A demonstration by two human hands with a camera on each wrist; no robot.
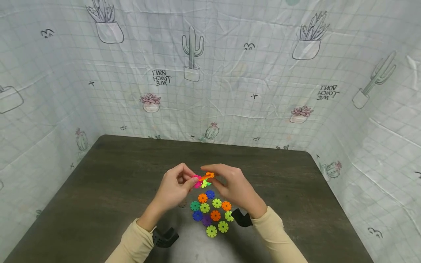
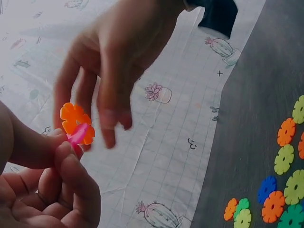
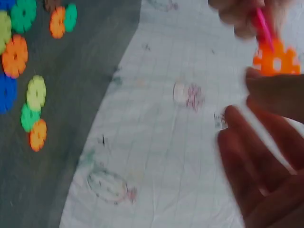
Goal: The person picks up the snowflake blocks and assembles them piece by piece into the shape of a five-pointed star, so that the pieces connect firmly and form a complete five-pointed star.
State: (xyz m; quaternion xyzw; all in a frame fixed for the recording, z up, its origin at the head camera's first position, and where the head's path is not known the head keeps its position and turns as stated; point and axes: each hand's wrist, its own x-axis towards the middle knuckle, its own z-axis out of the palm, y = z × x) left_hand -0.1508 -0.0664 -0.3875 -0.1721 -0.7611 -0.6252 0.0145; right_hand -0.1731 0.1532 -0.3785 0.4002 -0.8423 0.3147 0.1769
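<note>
My left hand (image 1: 174, 186) pinches a pink notched building disc (image 2: 78, 134) between thumb and forefinger. An orange notched disc (image 2: 76, 119) is joined to it, standing at an angle to the pink one. Close by, the right hand (image 1: 235, 182) has its fingers spread apart. Its thumb (image 3: 273, 92) lies beside the orange disc's edge in the right wrist view; whether they touch, I cannot tell. Beyond the hands, a yellow-green disc (image 3: 36, 93), a green disc (image 3: 30, 117) and another orange disc (image 3: 38, 135) lie close together on the table.
Several loose notched discs, among them a dark orange one (image 1: 215, 215), a purple one (image 1: 207, 220) and a teal one (image 1: 195, 206), lie on the dark table (image 1: 131, 164) below the hands. A brown disc (image 1: 182, 203) sits to their left. Patterned cloth (image 1: 220, 73) hangs around the table.
</note>
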